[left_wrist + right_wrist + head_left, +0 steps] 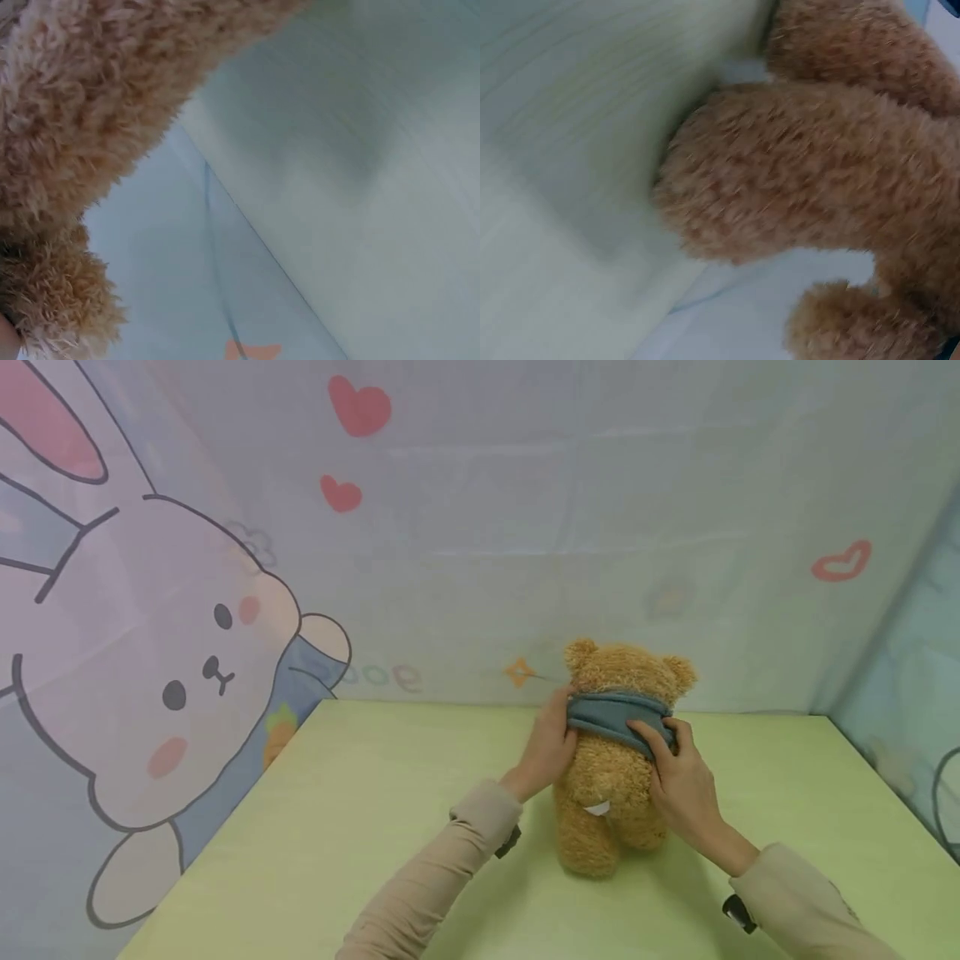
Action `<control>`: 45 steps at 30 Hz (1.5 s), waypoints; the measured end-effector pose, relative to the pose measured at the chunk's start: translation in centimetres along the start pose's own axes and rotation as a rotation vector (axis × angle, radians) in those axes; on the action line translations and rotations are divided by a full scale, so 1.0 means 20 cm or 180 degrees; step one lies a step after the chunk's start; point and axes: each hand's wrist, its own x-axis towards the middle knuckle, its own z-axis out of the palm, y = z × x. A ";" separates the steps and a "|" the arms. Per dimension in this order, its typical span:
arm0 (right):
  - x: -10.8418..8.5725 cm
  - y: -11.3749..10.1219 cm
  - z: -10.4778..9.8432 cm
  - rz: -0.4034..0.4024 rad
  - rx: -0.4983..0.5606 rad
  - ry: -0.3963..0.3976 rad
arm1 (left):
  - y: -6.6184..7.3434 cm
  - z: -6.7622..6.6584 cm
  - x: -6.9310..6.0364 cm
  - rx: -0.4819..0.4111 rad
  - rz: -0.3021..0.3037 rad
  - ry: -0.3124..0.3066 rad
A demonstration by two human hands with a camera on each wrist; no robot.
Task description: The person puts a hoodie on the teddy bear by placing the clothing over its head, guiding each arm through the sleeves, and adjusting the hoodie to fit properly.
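A curly brown teddy bear (607,785) stands on the table with its back to me in the head view. A blue-grey shirt (611,714) is bunched round its upper body, below the ears. My left hand (546,747) grips the shirt's left edge, its fingertips partly hidden beside the bear. On the right side my right hand (684,785) pinches the shirt's lower edge between thumb and fingers. A small white tag (597,808) shows on the bear's lower back. The wrist views show the bear's fur (97,97) and a leg (780,172) close up.
The table (405,760) has a light green top. A pale cloth backdrop (487,568) with a printed rabbit (202,660) and hearts stands behind it and along its left side. Another printed cloth (922,652) hangs at the right.
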 end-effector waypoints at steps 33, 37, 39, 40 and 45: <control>0.03 0.09 -0.07 0.2001 0.1966 -0.0954 | -0.08 0.01 -0.03 -0.1378 -0.1416 0.0632; 0.05 0.09 -0.07 0.2239 0.2203 -0.0812 | -0.08 -0.05 -0.01 -0.1344 -0.1210 0.0199; 0.07 0.10 -0.06 0.2354 0.2326 -0.0791 | -0.07 -0.08 0.00 -0.1344 -0.1296 -0.0151; 0.07 0.10 -0.06 0.2402 0.2413 -0.0784 | -0.05 -0.10 0.01 -0.1241 -0.1361 -0.0308; 0.08 0.11 -0.07 0.2493 0.2728 -0.0770 | 0.12 -0.16 0.01 0.0152 -0.1510 -0.0521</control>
